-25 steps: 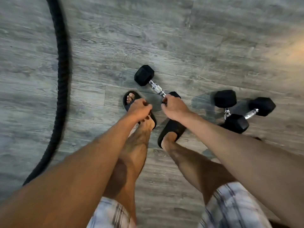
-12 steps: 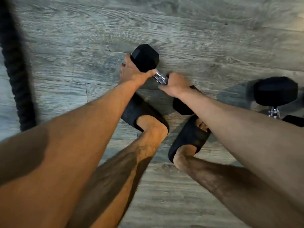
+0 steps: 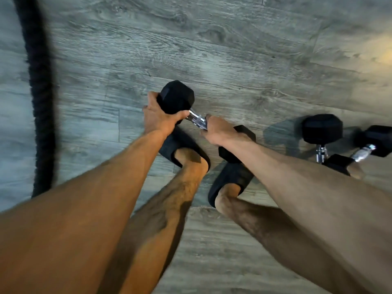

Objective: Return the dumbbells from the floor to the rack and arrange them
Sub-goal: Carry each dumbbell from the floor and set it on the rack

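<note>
A black hex dumbbell (image 3: 176, 96) with a chrome handle lies slanted over the grey wood floor, just ahead of my feet. My left hand (image 3: 158, 117) cups its far head from the left and below. My right hand (image 3: 214, 131) is wrapped around the handle, with the near head (image 3: 244, 132) partly hidden under my wrist. Two more black hex dumbbells lie to the right: one (image 3: 322, 129) points toward me, and the other (image 3: 375, 140) crosses beside it at the frame's edge. No rack is in view.
A thick black rope (image 3: 39, 98) runs down the floor along the left side. My feet in black slides (image 3: 230, 179) stand right under the held dumbbell. Bare floor planks (image 3: 212, 39) stretch ahead.
My left hand went from near my foot to the dumbbell's far head and grips it. My right hand stayed on the handle. The view dropped closer, then shifted slightly right.
</note>
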A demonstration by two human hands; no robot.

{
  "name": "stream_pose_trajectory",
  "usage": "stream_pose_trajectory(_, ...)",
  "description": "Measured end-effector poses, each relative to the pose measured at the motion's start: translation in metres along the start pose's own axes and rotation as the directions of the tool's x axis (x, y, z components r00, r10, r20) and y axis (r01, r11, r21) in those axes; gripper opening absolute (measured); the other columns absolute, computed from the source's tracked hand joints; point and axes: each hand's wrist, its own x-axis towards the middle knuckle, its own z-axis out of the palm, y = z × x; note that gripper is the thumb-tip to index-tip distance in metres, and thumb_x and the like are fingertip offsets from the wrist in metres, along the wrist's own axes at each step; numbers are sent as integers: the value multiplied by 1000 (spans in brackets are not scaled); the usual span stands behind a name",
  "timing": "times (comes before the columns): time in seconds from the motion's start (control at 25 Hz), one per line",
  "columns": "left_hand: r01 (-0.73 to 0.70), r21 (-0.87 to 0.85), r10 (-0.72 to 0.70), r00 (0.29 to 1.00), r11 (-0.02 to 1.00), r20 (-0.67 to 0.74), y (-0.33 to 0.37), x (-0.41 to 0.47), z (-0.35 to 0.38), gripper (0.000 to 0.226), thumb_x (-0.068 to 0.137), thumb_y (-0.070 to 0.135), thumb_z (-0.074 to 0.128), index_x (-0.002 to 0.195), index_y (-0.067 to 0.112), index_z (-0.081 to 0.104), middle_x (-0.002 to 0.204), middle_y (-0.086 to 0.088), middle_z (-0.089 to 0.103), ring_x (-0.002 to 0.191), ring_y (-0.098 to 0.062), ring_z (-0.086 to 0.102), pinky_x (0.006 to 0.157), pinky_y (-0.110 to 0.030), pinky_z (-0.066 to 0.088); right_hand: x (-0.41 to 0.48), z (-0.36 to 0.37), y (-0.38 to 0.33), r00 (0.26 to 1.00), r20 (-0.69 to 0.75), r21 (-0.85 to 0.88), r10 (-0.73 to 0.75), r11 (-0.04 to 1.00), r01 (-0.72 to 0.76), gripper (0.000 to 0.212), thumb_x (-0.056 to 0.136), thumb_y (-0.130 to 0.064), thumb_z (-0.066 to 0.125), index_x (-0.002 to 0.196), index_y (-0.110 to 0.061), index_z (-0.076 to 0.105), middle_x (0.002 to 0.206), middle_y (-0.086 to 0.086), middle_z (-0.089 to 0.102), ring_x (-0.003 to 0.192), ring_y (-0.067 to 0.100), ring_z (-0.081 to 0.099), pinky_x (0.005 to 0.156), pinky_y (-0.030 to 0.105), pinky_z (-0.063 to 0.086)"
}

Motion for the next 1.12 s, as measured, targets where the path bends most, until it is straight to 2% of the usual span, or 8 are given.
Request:
stream_pose_trajectory(0.08,38,-43,-38,999,998,-4,9,-42,-39,84,52,45,90,117,20,43,120,-7,58,110,-23,58,94,-40,54,-55,-18,-20,999,22,-14,-36,999,36,28,94,-26,58,118,-13,55,104,10,65,92,29,64,71,33,46)
stream_pose_trajectory(0.2,42,-85,-44,999,996,-17,32,-118,-101,80,59,40,90,119,14,44,113,-3,59,103,-19,57,85,-27,50,-144,-54,-53,993,69,-66,-98,993,102,17,95,-27,55,107,-15,55,92,6,62,76,23,58,63,30,41)
stream_pose_trajectory(0.32,21,-167,-34,997,986,-73,60,-210,-166,76,64,39,89,119,13,44,110,-1,59,102,-19,57,82,-30,48,-239,-97,-93,982,76,-139,-174,973,183,15,93,-29,55,99,-15,55,80,2,58,79,26,60,62,29,38)
stream_pose_trajectory(0.44,28,-260,-71,985,965,-157,76,-296,-223,77,63,40,89,119,13,44,109,-1,57,104,-23,59,87,-38,53,-328,-132,-128,958,67,-294,-279,912,286,17,92,-27,59,100,-13,60,93,6,64,83,27,61,59,29,36)
stream_pose_trajectory(0.56,11,-373,-114,960,928,-256,84,-373,-260,77,59,40,92,115,14,46,103,-1,58,101,-23,60,87,-43,55,-395,-157,-150,911,125,-431,-393,805,407,18,89,-33,62,94,-15,58,88,4,63,72,21,54,50,28,30)
stream_pose_trajectory(0.72,-32,-497,-192,899,867,-393,80,-469,-281,74,59,37,92,112,14,46,100,-1,59,95,-19,59,78,-33,52,-473,-167,-172,836,195,-520,-512,669,531,25,86,-40,62,94,-17,57,84,5,61,75,26,60,59,31,38)
stream_pose_trajectory(0.96,-43,-714,-402,802,699,-442,35,-573,-282,79,46,57,88,105,27,45,109,-3,63,105,-22,61,86,-43,57,-551,-134,-197,759,354,-622,-546,468,627,19,84,-38,61,84,-23,48,75,-1,56,64,22,55,53,31,35)
stream_pose_trajectory(1.12,-57,-822,-574,688,567,-444,-22,-634,-268,73,53,49,89,106,22,47,111,-5,60,106,-22,58,80,-32,53,-590,-72,-217,701,498,-677,-510,276,682,19,82,-34,60,84,-20,49,76,2,56,58,19,50,51,30,36)
